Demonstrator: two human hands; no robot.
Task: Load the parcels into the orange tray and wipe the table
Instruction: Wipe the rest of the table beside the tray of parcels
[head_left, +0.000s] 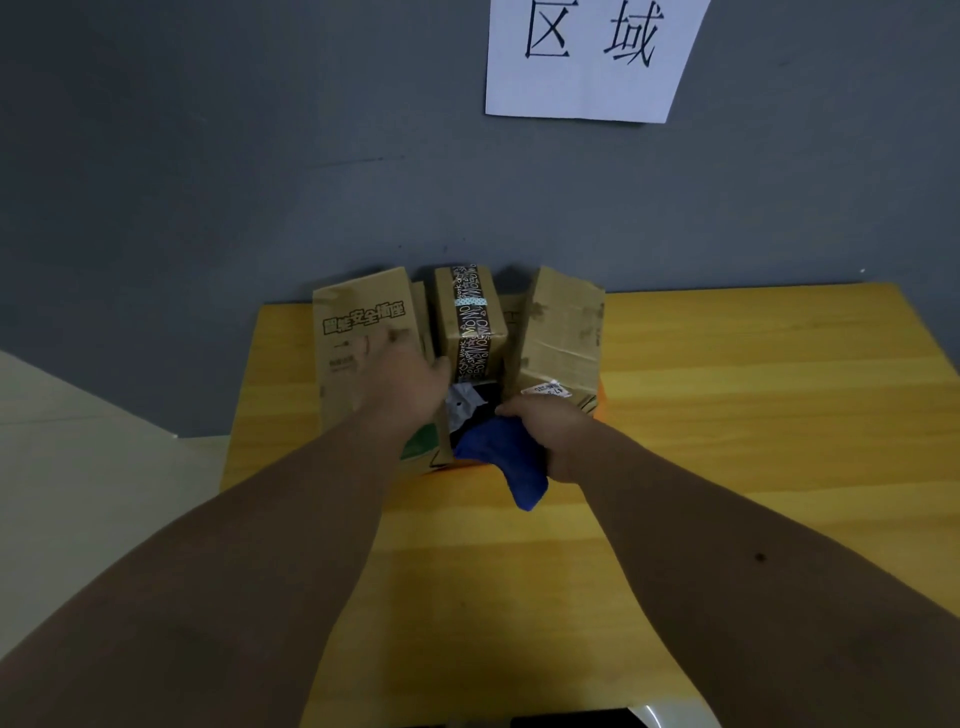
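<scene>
One wooden table (727, 415), grey wall (208, 156), paper sign (587, 57)

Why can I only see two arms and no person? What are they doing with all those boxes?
The camera sits on the person's head and looks down, so you see only their arms and hands, the way you see your own. There is just this one picture.

In front of them is a yellow wooden table against a grey wall. Three brown cardboard boxes stand close together at its far edge: a left box with printed letters, a middle box with dark patterned tape, and a right box. A little bit of an orange tray peeks out beneath them.

The left hand rests on the left box. The right hand grips a blue cloth, probably for wiping the table. A white paper sign hangs on the wall.
</scene>
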